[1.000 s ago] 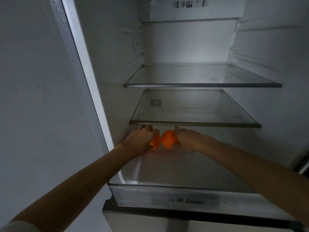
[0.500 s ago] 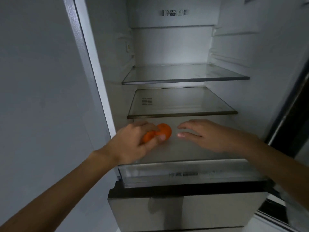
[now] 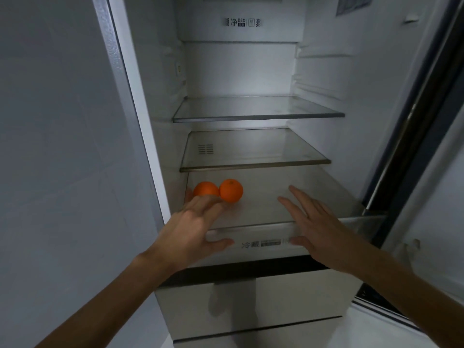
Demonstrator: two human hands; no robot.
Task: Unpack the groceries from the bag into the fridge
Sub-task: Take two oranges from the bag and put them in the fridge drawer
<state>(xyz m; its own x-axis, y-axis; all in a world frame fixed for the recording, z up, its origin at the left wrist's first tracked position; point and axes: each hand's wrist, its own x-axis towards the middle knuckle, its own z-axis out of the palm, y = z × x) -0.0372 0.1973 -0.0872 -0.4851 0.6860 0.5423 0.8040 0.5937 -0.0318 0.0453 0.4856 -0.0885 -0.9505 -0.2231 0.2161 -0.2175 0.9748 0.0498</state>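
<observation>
Two oranges lie side by side at the left of the lowest fridge shelf [image 3: 288, 209]: the left orange [image 3: 205, 189] and the right orange [image 3: 231, 190], touching each other. My left hand [image 3: 193, 229] hovers just in front of them with fingers spread, its fingertips covering the bottom of the left orange, holding nothing. My right hand [image 3: 316, 227] is spread flat over the shelf's front edge to the right, also holding nothing. No grocery bag is in view.
The fridge stands open with two glass shelves above, an upper shelf [image 3: 258, 116] and a middle shelf [image 3: 253, 164], both bare. A closed drawer front [image 3: 276, 297] sits below. The open door's edge [image 3: 411, 151] runs down the right. A grey wall [image 3: 62, 146] is on the left.
Both hands have let go of the oranges and drawn back toward me. The oranges now rest on the lowest shelf. My view has pulled back and tilted upward.
</observation>
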